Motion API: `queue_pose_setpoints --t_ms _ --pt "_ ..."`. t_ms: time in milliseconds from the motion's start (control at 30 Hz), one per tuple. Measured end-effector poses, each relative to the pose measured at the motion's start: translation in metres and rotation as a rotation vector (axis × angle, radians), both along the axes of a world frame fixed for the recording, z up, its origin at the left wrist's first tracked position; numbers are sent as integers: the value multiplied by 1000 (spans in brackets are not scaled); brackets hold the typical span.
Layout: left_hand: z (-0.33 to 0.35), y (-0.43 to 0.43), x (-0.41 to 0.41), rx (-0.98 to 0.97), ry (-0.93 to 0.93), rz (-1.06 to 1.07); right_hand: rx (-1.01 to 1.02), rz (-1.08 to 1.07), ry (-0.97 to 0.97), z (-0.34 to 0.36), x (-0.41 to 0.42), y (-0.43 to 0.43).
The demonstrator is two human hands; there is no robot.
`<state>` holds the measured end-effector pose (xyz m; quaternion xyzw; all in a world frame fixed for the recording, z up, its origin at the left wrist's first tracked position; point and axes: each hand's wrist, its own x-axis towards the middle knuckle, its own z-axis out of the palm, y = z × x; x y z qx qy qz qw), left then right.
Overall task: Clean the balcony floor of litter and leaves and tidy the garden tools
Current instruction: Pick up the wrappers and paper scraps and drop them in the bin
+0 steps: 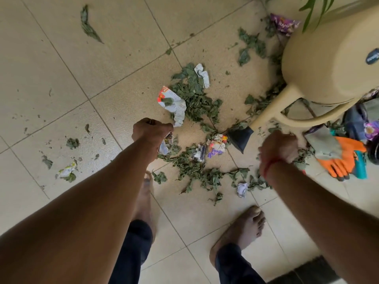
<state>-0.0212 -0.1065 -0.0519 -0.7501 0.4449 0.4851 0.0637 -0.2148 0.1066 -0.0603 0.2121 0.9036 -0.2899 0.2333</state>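
Note:
Wilted green leaves (194, 99) and crumpled litter lie scattered over the beige tiled floor (61, 78). My left hand (151, 130) is curled in a fist and grips a crumpled wrapper (165, 144); its fingers also meet the lower end of a red-and-white paper (172, 103). My right hand (279, 148) is blurred and curled beside the chair leg, and whether it holds anything is unclear. More litter lies around: a colourful wrapper (217, 146), a white scrap (202, 75), a paper ball (242, 189), a purple wrapper (284, 23) and a pale scrap (67, 171).
A beige plastic chair (328, 58) stands at the right, its black-tipped leg (241, 138) among the leaves. Orange-and-grey gloves (340, 158) and a teal tool (360, 167) lie beneath it beside dark bags. My bare feet (244, 228) stand on the tiles below the pile.

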Motion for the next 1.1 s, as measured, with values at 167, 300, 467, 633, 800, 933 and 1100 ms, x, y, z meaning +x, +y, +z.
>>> queue_pose_setpoints --t_ms 167,300,467,633,800,933,1100 --pt "5 -20 -13 -110 -63 -423 82 990 343 20 93 -47" --pt "-4 -37 -27 -268 -46 -685 284 1178 152 -7 98 -55" --pt "-33 -54 -36 -367 -108 -663 517 1408 59 -7 85 -56" --pt "-66 -58 -37 -333 -153 -708 609 1510 -5 -10 79 -51" --pt "-75 -60 -38 -386 -193 -643 465 1417 34 -11 80 -47" --pt "-54 -55 -29 -464 -84 -539 333 1307 94 4 81 -44" --pt "-2 -33 -8 -746 56 -535 76 1158 154 27 76 -48"
